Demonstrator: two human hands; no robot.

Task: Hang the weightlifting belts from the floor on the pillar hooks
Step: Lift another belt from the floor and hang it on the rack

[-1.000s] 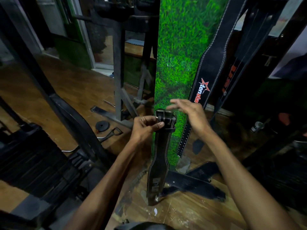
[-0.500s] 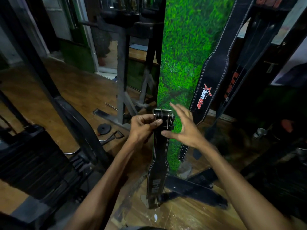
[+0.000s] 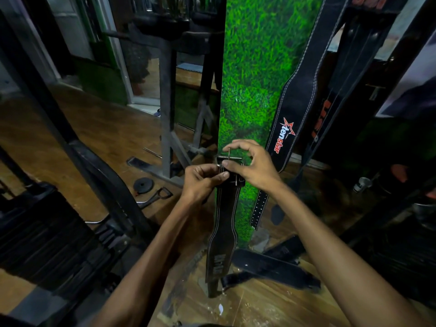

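I see the black leather weightlifting belt with white stitching (image 3: 224,223) hanging straight down in front of the green grass-patterned pillar (image 3: 257,74), its top at my hands and its lower end touching the brown wooden floor (image 3: 77,128). My left hand (image 3: 200,181) is clamped on the belt's top from the left, thumb and fingers pressed around the strap just below the metal buckle (image 3: 230,159). My right hand (image 3: 253,165) pinches the buckle from the right: the thumb lies against the strap beside my left fingertips, and the curled fingers arch over the buckle's upright prong.

Just right of my hands, a second black belt with a red and white star logo (image 3: 289,128) hangs against the pillar, its perforated tail reaching down near the floor. More dark belts (image 3: 271,267) lie flat on the floor at the pillar's base, beside the lower end of the one I hold. To the left stands a black metal machine frame (image 3: 70,147), with a small round black weight plate (image 3: 143,185) on the floor beyond it.
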